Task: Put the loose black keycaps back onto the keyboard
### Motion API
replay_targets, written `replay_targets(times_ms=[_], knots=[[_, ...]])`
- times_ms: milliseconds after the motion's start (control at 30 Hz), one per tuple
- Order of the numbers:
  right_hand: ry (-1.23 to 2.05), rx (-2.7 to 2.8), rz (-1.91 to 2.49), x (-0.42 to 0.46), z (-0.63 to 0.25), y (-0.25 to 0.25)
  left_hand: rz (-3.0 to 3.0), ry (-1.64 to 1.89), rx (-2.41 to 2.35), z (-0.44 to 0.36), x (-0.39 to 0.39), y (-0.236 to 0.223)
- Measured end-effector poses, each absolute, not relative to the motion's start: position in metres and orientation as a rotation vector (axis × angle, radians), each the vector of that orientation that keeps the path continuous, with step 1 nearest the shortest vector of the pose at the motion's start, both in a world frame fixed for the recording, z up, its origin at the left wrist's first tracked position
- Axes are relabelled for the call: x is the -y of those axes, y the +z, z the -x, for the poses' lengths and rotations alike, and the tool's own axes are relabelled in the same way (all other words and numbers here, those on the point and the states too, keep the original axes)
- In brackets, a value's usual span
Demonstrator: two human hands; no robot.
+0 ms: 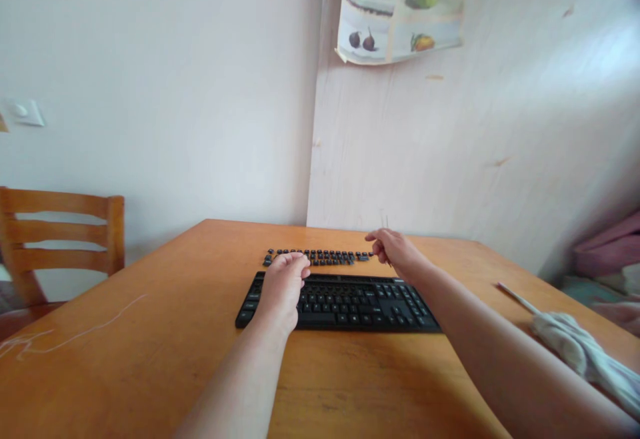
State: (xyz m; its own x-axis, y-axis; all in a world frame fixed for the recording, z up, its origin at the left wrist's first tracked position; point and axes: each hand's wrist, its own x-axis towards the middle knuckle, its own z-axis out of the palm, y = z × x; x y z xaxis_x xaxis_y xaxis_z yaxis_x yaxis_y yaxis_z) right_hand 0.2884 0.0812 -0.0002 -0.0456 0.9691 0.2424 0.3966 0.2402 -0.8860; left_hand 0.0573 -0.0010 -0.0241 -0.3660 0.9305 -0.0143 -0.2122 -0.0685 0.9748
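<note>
A black keyboard (367, 309) lies on the wooden table in front of me; its upper rows appear to be without keycaps. Behind it, loose black keycaps (330, 257) are laid out in rows. My left hand (285, 285) is above the keyboard's left part, thumb and fingers pinched together; what they hold, if anything, is hidden. Over the right end of the loose keycaps, my right hand (393, 249) is closed around a thin metal tool (387, 221) with slender prongs pointing up. The tool's exact kind is too small to tell.
The wooden table (165, 359) reaches back to the wall. White thread (95, 325) lies on its left. At the right are a thin stick (517, 297) and a crumpled pale cloth (570, 345). A wooden chair (63, 232) stands at the left.
</note>
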Motion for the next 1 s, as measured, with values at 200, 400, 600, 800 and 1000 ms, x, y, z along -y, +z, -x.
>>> replay_targets(times_ms=[200,400,600,800,1000], knots=[[0.828,1.668,1.223,-0.044,-0.291,0.015,-0.949,1.581,-1.312,-0.059,0.003,-0.023],[1.050,1.921,1.157,-0.035,-0.293,0.001,-1.003,1.577,-1.342,-0.060,0.001,-0.026],[1.081,2.135,1.094,-0.039,-0.295,-0.001,-1.099,1.561,-1.365,-0.061,0.001,-0.031],[1.048,2.272,1.122,-0.041,-0.292,-0.002,-1.221,1.486,-1.420,-0.062,0.002,-0.032],[1.010,2.277,1.171,-0.047,-0.287,-0.013,-1.286,1.438,-1.433,-0.068,0.005,-0.031]])
